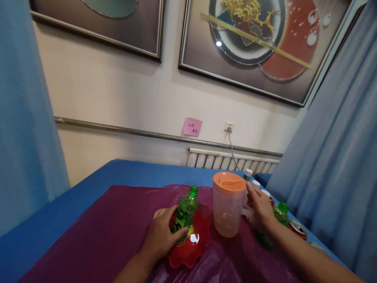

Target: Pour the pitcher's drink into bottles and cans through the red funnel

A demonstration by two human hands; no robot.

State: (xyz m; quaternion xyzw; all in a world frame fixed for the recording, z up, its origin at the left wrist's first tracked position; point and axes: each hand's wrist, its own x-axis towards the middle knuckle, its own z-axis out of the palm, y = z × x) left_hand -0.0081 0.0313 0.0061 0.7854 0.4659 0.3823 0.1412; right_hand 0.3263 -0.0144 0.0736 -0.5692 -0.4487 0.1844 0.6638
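Note:
My left hand [163, 234] is wrapped around a green plastic bottle [188, 208], which has no cap on and stands slightly tilted over a red scalloped plate [198, 249]. To the right, a clear plastic pitcher [226, 212] with an orange lid [229, 181] appears upright on the purple sheet. My right hand [260, 208] is closed at the pitcher's handle side, its fingers curled around the handle. Part of the handle is hidden behind the fingers.
Purple plastic sheeting [118, 220] covers a blue table [88, 184]. Along the right edge stand several bottles and cans, among them a green-capped bottle [281, 214] and an open can [298, 228]. Behind are a radiator [209, 159] and a wall socket [229, 126]; blue curtains [330, 149] hang at both sides.

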